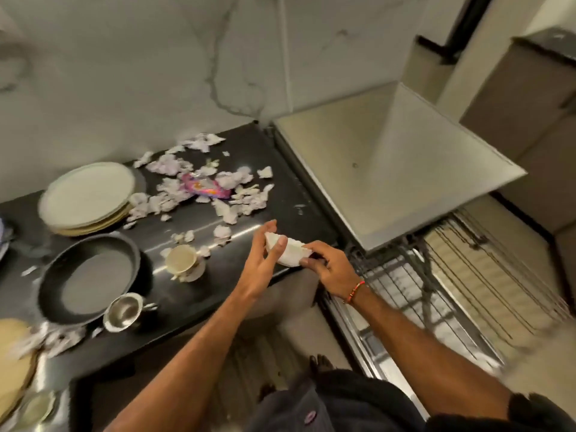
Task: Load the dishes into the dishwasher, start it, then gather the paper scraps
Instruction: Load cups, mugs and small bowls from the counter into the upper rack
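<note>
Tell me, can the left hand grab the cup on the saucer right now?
Probably not yet: the left hand is busy holding the white bowl with the right hand. The cup sits close, nothing blocking it.

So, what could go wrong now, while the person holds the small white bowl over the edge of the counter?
1. The white bowl is held between the left hand and the right hand past the counter edge, above the floor; a slip could break it.
2. The cup stands close to the left forearm and could be knocked.
3. Paper scraps lie near the open dishwasher rack and might be swept in.
</note>
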A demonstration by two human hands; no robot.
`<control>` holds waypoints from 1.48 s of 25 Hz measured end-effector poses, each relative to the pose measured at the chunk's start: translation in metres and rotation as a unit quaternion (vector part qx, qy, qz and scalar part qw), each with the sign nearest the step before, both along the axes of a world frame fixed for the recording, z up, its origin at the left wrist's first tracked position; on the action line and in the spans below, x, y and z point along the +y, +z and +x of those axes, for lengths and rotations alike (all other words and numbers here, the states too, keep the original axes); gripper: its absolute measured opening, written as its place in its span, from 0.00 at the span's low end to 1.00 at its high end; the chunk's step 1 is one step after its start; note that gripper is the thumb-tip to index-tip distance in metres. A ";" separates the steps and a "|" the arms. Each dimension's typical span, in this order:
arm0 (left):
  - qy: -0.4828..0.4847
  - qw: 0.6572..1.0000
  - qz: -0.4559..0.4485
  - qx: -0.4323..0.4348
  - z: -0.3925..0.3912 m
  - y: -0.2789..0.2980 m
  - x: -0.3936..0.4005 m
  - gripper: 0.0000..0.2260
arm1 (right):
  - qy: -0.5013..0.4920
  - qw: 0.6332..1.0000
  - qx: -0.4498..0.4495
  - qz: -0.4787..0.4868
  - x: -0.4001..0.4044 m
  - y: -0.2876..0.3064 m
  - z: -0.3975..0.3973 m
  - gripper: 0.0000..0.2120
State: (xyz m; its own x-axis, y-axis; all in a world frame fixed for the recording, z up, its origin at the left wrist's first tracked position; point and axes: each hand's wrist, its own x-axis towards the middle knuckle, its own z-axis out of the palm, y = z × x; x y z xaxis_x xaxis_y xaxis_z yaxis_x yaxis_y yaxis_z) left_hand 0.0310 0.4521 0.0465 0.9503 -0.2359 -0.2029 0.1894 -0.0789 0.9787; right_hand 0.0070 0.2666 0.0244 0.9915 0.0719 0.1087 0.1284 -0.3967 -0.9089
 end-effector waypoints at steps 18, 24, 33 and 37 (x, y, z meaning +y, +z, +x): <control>-0.354 0.891 0.155 0.239 -0.029 -0.052 -0.398 0.27 | -0.443 0.855 0.130 0.238 -0.307 -0.058 -0.155 0.38; -0.404 0.858 0.232 0.215 -0.036 -0.093 -0.499 0.23 | -0.604 0.584 0.176 0.513 -0.419 -0.133 -0.148 0.07; -0.464 0.816 0.298 0.174 -0.033 -0.131 -0.532 0.17 | -0.661 0.385 0.107 0.635 -0.499 -0.217 -0.118 0.21; -0.441 0.833 0.298 0.149 -0.012 -0.135 -0.529 0.15 | -0.687 0.356 0.116 0.623 -0.514 -0.240 -0.107 0.21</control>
State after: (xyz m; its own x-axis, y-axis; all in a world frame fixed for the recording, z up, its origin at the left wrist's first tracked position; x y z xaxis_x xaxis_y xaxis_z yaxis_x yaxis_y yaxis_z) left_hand 0.0189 -0.0769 -0.0888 0.3471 -0.5896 -0.7293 0.0277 -0.7709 0.6364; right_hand -0.1002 -0.2479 -0.2154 -0.0081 -0.4594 -0.8882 0.4558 0.7889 -0.4122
